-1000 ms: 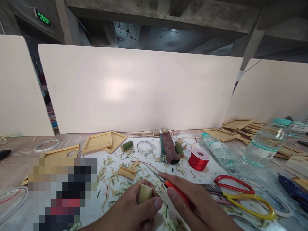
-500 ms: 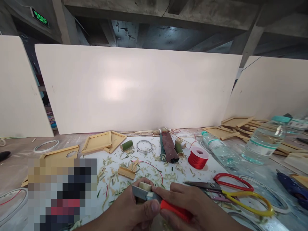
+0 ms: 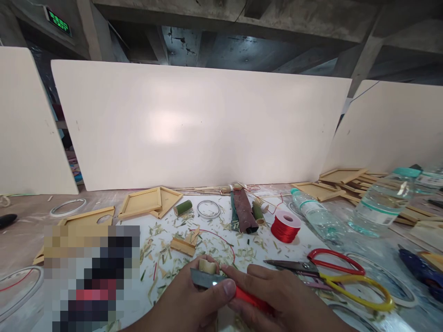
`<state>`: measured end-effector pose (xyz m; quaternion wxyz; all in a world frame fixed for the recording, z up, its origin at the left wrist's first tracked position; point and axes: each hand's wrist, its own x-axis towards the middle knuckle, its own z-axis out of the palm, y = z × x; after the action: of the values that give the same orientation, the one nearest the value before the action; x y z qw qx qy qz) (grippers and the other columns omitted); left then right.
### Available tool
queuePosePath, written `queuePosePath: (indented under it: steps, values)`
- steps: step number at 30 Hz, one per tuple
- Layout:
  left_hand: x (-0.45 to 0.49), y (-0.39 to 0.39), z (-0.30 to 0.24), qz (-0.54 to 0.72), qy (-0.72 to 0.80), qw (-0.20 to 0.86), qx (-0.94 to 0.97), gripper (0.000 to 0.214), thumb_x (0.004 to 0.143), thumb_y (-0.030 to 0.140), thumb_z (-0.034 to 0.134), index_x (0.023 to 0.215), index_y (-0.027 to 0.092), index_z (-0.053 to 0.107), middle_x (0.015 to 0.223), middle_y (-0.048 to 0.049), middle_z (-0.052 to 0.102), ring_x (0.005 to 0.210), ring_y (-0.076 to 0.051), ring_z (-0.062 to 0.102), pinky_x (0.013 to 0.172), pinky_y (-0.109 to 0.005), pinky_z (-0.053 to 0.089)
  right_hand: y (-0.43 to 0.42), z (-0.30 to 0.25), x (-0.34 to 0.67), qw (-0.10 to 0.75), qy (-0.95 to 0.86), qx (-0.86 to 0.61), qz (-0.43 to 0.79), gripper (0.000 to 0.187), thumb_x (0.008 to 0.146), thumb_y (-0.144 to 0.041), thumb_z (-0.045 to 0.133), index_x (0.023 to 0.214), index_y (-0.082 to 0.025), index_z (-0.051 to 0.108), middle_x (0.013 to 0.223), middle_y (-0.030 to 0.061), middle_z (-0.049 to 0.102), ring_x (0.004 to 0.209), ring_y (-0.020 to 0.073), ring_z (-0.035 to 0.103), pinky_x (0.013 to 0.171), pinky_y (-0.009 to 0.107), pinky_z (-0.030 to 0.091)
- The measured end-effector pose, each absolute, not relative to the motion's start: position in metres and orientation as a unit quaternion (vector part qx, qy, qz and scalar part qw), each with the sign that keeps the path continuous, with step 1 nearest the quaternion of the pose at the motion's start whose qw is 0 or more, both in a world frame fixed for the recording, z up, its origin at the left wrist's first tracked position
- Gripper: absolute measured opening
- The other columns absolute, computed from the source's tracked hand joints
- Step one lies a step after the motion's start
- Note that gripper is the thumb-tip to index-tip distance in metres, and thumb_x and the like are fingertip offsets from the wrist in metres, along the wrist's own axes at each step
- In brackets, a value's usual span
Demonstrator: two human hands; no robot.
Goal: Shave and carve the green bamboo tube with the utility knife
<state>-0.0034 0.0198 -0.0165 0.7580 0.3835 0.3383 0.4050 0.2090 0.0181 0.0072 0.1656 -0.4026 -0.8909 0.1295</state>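
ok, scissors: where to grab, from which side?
Probably the red loop and yellow loop, coming from the right: the scissors lie with blades pointing left, beside the right hand, and loops spread at the other end.

Red-handled knife (image 3: 249,299) at bamboo piece (image 3: 207,266)

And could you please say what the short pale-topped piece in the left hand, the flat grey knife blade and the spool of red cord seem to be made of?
Short pale-topped piece: probably bamboo or wood, matte, with a creamy cut end.
Flat grey knife blade: likely smooth steel, given its bright glint.
Spool of red cord: satiny, perhaps synthetic thread; smooth white flange, possibly plastic.
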Motion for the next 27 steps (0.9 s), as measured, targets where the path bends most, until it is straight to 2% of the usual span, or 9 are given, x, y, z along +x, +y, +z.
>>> queuePosePath:
  steps: [2,4,7,9,14,20,24,27]
  values:
    - [-0.001,0.018,-0.012,0.414,0.333,0.739,0.414,0.048,0.072,0.054,0.094,0.091,0.019,0.066,0.085,-0.0014,0.066,0.077,-0.017,0.059,0.076,-0.03,0.044,0.015,0.009,0.207,0.153,-0.892,-0.407,0.125,0.051,0.103,-0.03,0.064,0.154,-0.028,0.06,0.09,0.0054,0.078,0.073,0.0252,0.078,0.062,0.032,0.058]
    - [-0.001,0.017,-0.009,0.401,0.354,0.71,0.458,0.048,0.077,0.058,0.089,0.089,0.018,0.066,0.078,0.0007,0.063,0.069,-0.013,0.052,0.069,-0.027,0.042,0.013,0.009,0.205,0.148,-0.892,-0.412,0.116,0.048,0.105,-0.03,0.061,0.153,-0.025,0.061,0.09,0.007,0.078,0.073,0.0263,0.079,0.062,0.034,0.06]
    - [-0.001,0.017,-0.01,0.368,0.426,0.676,0.476,0.055,0.078,0.072,0.08,0.085,0.023,0.059,0.053,0.0105,0.044,0.048,-0.009,0.031,0.048,-0.024,0.024,0.011,0.007,0.206,0.164,-0.882,-0.429,0.105,0.047,0.108,-0.033,0.052,0.153,-0.022,0.061,0.088,0.0079,0.077,0.072,0.0272,0.08,0.061,0.036,0.063]
    - [-0.001,0.017,-0.014,0.358,0.449,0.679,0.458,0.058,0.077,0.078,0.076,0.085,0.026,0.053,0.047,0.0144,0.034,0.043,-0.008,0.023,0.043,-0.024,0.016,0.012,0.006,0.208,0.184,-0.87,-0.447,0.097,0.048,0.109,-0.034,0.047,0.153,-0.022,0.061,0.089,0.0085,0.078,0.074,0.0283,0.08,0.063,0.038,0.064]
    - [-0.003,0.02,-0.016,0.357,0.418,0.694,0.465,0.059,0.076,0.073,0.081,0.089,0.025,0.05,0.05,0.0146,0.041,0.043,-0.006,0.027,0.043,-0.021,0.019,0.026,0.009,0.219,0.239,-0.839,-0.484,0.065,0.047,0.11,-0.04,0.046,0.147,-0.021,0.067,0.088,0.009,0.079,0.082,0.0311,0.08,0.07,0.043,0.063]
    - [-0.006,0.023,-0.016,0.371,0.357,0.709,0.481,0.061,0.07,0.067,0.09,0.089,0.024,0.051,0.05,0.0129,0.045,0.045,-0.005,0.031,0.045,-0.022,0.02,0.026,0.013,0.22,0.245,-0.86,-0.434,0.108,0.04,0.105,-0.038,0.061,0.142,-0.029,0.071,0.085,0.0028,0.08,0.072,0.0227,0.077,0.066,0.031,0.059]
    - [-0.008,0.022,-0.023,0.383,0.316,0.746,0.443,0.063,0.066,0.058,0.097,0.088,0.024,0.048,0.055,0.0125,0.043,0.049,-0.006,0.03,0.048,-0.024,0.02,0.016,0.012,0.214,0.227,-0.869,-0.411,0.157,0.025,0.099,-0.037,0.071,0.123,-0.033,0.079,0.089,-0.0007,0.084,0.078,0.0213,0.08,0.071,0.027,0.058]
    - [-0.009,0.022,-0.026,0.387,0.313,0.754,0.428,0.06,0.067,0.049,0.099,0.088,0.024,0.049,0.064,0.0098,0.048,0.054,-0.007,0.038,0.052,-0.023,0.026,0.014,0.012,0.209,0.228,-0.868,-0.419,0.135,0.022,0.1,-0.041,0.069,0.117,-0.032,0.08,0.083,-0.0003,0.083,0.072,0.0208,0.079,0.065,0.025,0.056]
